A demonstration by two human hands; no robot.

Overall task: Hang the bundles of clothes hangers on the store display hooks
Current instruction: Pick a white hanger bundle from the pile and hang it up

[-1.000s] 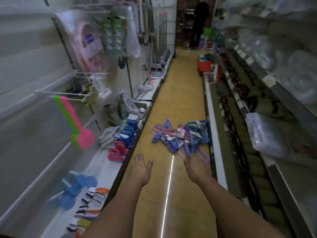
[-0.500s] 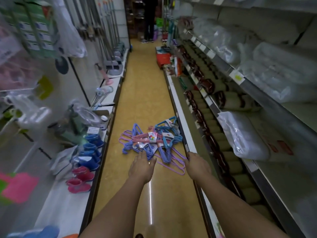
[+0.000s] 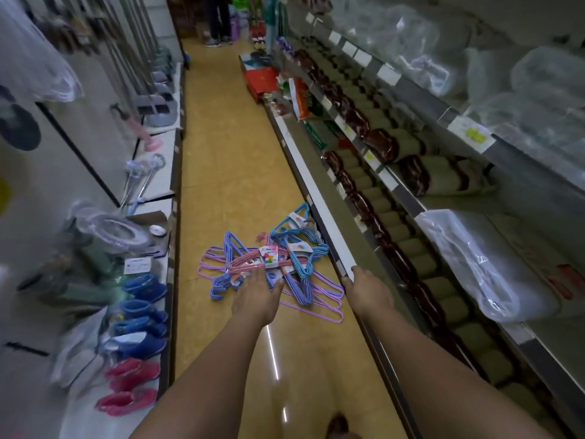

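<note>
Reaching down, your left hand (image 3: 257, 297) spread flat-fingered over the pink, blue and purple wire hanger bundles (image 3: 275, 264) on the floor; your right hand (image 3: 367, 288) gripped the white shelf edge (image 3: 319, 210).

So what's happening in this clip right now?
A person in a shop aisle reaches down to a heap of pink, blue and purple wire clothes hanger bundles on the yellow floor. The left hand, fingers straight, is at the pile's near edge; nothing is lifted yet. The right hand rests on the white shelf edge beside it.
</note>
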